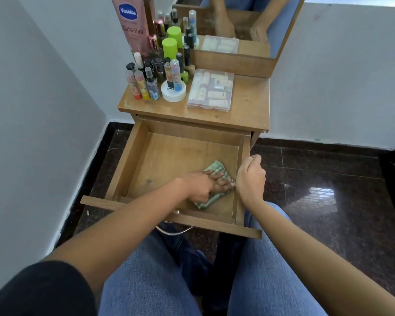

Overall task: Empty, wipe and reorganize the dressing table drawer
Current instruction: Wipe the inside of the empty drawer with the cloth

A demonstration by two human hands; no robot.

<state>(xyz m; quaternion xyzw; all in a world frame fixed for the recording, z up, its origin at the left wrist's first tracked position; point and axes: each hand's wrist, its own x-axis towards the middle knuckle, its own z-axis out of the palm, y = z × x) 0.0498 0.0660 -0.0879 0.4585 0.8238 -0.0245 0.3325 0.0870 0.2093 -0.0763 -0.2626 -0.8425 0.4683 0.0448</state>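
Head camera gave me the drawer (128, 160) pulled out of the dressing table (249, 103), a green cloth (214, 167) on its floor near the right wall. I saw the left hand (203, 185) pressing the cloth with flat fingers, the right hand (251, 176) curled around that wall. Bottles (155, 76) crowded the tabletop.

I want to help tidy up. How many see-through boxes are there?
1. The see-through box lies on the table top, right of the bottles. The one behind it is just its reflection in the mirror. The drawer holds only a cloth.
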